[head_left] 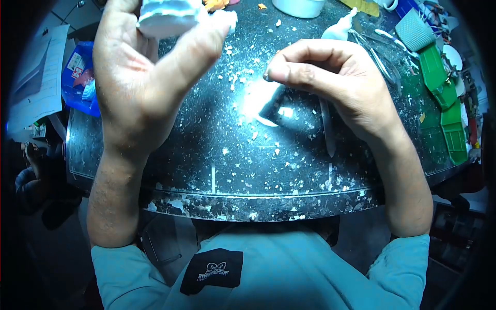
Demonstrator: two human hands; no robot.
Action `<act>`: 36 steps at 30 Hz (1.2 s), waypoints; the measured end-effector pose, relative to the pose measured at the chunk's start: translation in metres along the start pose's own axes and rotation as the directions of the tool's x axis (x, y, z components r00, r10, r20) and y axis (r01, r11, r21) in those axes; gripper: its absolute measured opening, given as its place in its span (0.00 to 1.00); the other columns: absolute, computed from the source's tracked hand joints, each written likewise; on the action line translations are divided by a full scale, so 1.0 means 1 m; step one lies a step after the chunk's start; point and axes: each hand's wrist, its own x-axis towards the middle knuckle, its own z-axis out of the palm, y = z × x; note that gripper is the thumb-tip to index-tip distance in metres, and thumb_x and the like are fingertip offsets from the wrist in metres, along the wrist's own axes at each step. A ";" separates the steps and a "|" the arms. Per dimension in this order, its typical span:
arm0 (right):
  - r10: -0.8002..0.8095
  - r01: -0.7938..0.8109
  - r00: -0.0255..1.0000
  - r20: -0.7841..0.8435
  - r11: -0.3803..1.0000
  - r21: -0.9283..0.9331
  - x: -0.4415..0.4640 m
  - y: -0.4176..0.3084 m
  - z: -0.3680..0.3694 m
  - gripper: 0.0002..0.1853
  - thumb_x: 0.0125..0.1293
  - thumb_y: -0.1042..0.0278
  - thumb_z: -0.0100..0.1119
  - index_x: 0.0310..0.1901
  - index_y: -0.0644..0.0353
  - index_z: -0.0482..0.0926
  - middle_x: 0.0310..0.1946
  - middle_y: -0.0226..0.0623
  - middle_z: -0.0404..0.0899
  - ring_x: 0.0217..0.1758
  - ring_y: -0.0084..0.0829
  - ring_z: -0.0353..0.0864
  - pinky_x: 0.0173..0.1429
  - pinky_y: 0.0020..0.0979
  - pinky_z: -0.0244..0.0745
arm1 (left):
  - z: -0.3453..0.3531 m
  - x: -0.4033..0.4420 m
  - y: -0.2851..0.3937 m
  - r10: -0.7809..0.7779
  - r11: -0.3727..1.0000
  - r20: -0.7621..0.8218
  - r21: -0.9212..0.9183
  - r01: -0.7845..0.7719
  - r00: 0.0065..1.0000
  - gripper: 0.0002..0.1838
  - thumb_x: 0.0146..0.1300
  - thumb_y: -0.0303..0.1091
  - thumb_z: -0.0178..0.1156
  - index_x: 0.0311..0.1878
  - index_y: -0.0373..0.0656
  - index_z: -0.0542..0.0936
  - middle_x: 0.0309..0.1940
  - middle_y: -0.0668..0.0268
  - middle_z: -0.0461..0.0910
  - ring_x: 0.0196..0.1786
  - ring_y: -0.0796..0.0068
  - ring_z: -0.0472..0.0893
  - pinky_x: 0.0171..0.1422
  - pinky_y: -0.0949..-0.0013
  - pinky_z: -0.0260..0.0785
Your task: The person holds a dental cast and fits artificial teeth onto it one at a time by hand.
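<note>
My left hand (pixel 139 90) is raised over the left of the bench, fingers and thumb closed around a white, plaster-like block (pixel 168 19) at the top edge of the view. The block has a smooth flat underside and a stepped rim; part of it is cut off by the frame. My right hand (pixel 338 75) hovers over the middle right, thumb and forefinger pinched together. A tiny dark piece (pixel 266 77) shows at those fingertips, too small to name. Between the hands, a bright patch of light falls on the bench.
White crumbs and stains cover the dark bench (pixel 248 175). A white bowl (pixel 298 8) stands at the back. A flat blade-like tool (pixel 327 129) lies below my right hand. Green trays (pixel 449 119) line the right side, and a blue container (pixel 80 77) sits at the left edge.
</note>
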 end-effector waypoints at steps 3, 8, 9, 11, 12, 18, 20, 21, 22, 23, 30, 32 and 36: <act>-0.018 0.018 1.000 -0.021 1.000 0.015 -0.004 -0.007 -0.005 0.13 0.67 0.66 0.66 0.46 0.68 0.84 0.40 0.34 0.85 0.45 0.21 0.83 0.54 0.23 0.76 | 0.015 0.003 0.014 -0.071 0.997 0.019 -0.030 0.071 0.997 0.19 0.55 0.32 0.65 0.46 0.40 0.69 0.37 0.70 0.66 0.39 0.84 0.67 0.44 0.80 0.59; -0.037 0.034 0.999 0.012 0.985 0.170 -0.009 -0.012 -0.007 0.14 0.67 0.64 0.67 0.46 0.68 0.84 0.40 0.34 0.85 0.45 0.21 0.82 0.54 0.23 0.75 | 0.027 -0.001 0.023 -0.142 0.987 0.087 -0.061 0.147 0.986 0.10 0.57 0.33 0.66 0.37 0.38 0.79 0.29 0.74 0.73 0.27 0.89 0.64 0.33 0.80 0.53; -0.052 0.049 0.999 0.011 0.982 0.181 -0.009 -0.013 -0.006 0.14 0.67 0.64 0.66 0.45 0.67 0.84 0.39 0.34 0.85 0.45 0.20 0.82 0.54 0.22 0.75 | 0.022 0.000 0.023 -0.110 0.994 0.155 0.039 0.105 0.982 0.13 0.57 0.29 0.66 0.46 0.36 0.82 0.30 0.74 0.76 0.27 0.90 0.64 0.32 0.81 0.52; -0.055 0.053 0.999 0.001 0.975 0.216 -0.009 -0.011 -0.005 0.13 0.68 0.64 0.66 0.45 0.68 0.84 0.39 0.34 0.85 0.45 0.20 0.82 0.54 0.22 0.75 | 0.028 -0.002 0.021 -0.071 0.996 0.153 0.058 0.063 0.986 0.16 0.55 0.26 0.70 0.48 0.38 0.84 0.31 0.74 0.79 0.26 0.89 0.64 0.32 0.81 0.52; -0.054 0.053 0.999 -0.002 0.971 0.235 -0.009 -0.009 -0.004 0.13 0.68 0.65 0.66 0.45 0.68 0.84 0.39 0.34 0.85 0.45 0.20 0.82 0.54 0.22 0.75 | 0.029 -0.003 0.020 -0.068 0.996 0.151 0.060 0.059 0.986 0.16 0.54 0.25 0.71 0.47 0.39 0.84 0.32 0.74 0.79 0.27 0.89 0.64 0.33 0.81 0.53; -0.089 0.088 0.996 -0.009 0.960 0.264 -0.009 -0.007 -0.002 0.14 0.68 0.65 0.65 0.46 0.68 0.84 0.39 0.34 0.85 0.44 0.20 0.82 0.54 0.24 0.75 | 0.033 -0.006 0.016 0.053 0.983 0.089 0.169 -0.068 0.995 0.14 0.53 0.24 0.71 0.45 0.41 0.86 0.36 0.71 0.83 0.30 0.87 0.67 0.35 0.79 0.55; -0.092 0.090 0.996 -0.006 0.959 0.267 -0.009 -0.006 -0.002 0.14 0.68 0.65 0.65 0.46 0.68 0.84 0.39 0.35 0.85 0.45 0.21 0.82 0.55 0.24 0.76 | 0.031 -0.005 0.015 0.093 0.982 0.107 0.157 -0.110 0.990 0.14 0.53 0.22 0.71 0.44 0.41 0.86 0.37 0.70 0.84 0.31 0.86 0.69 0.35 0.79 0.57; -0.093 0.090 0.996 -0.004 0.959 0.268 -0.010 -0.006 -0.002 0.14 0.68 0.65 0.65 0.46 0.68 0.84 0.39 0.35 0.85 0.45 0.21 0.83 0.55 0.24 0.76 | 0.030 -0.005 0.014 0.113 0.980 0.115 0.150 -0.130 0.987 0.14 0.53 0.22 0.71 0.44 0.41 0.86 0.37 0.70 0.85 0.32 0.86 0.70 0.35 0.78 0.57; -0.079 0.079 0.997 -0.012 0.959 0.272 -0.010 -0.006 -0.002 0.14 0.68 0.65 0.65 0.47 0.68 0.84 0.39 0.36 0.85 0.45 0.22 0.83 0.56 0.25 0.76 | 0.030 -0.004 0.013 0.155 0.970 0.120 0.168 -0.174 0.981 0.14 0.53 0.21 0.70 0.44 0.42 0.86 0.37 0.69 0.85 0.32 0.86 0.71 0.36 0.79 0.58; -0.064 0.067 0.998 -0.020 0.959 0.276 -0.010 -0.007 -0.002 0.14 0.68 0.65 0.65 0.47 0.68 0.84 0.40 0.37 0.86 0.46 0.22 0.83 0.56 0.25 0.76 | 0.030 -0.003 0.011 0.196 0.958 0.126 0.186 -0.217 0.973 0.14 0.53 0.20 0.70 0.44 0.42 0.86 0.37 0.69 0.85 0.33 0.85 0.73 0.36 0.79 0.59; -0.068 0.071 0.997 -0.021 0.955 0.287 -0.009 -0.006 -0.001 0.14 0.66 0.67 0.65 0.48 0.68 0.85 0.43 0.41 0.86 0.47 0.24 0.84 0.58 0.27 0.77 | 0.029 -0.004 0.010 0.183 0.962 0.113 0.186 -0.202 0.977 0.11 0.55 0.20 0.69 0.42 0.41 0.85 0.36 0.68 0.85 0.35 0.85 0.75 0.37 0.80 0.62; -0.101 0.113 0.992 -0.069 0.975 0.189 -0.008 -0.005 -0.001 0.13 0.66 0.67 0.66 0.47 0.68 0.85 0.42 0.40 0.86 0.46 0.23 0.84 0.57 0.27 0.77 | 0.030 -0.005 0.013 0.103 0.982 0.086 0.150 -0.115 0.991 0.10 0.56 0.20 0.68 0.42 0.41 0.84 0.36 0.69 0.84 0.35 0.85 0.75 0.37 0.80 0.63; -0.234 0.173 0.960 -0.153 0.928 -0.331 -0.006 -0.003 -0.015 0.10 0.69 0.68 0.64 0.39 0.67 0.84 0.35 0.32 0.85 0.43 0.20 0.83 0.50 0.21 0.77 | 0.034 -0.007 0.012 -0.005 0.995 0.018 0.102 0.003 1.000 0.07 0.60 0.23 0.66 0.42 0.39 0.84 0.37 0.67 0.83 0.37 0.85 0.76 0.42 0.80 0.66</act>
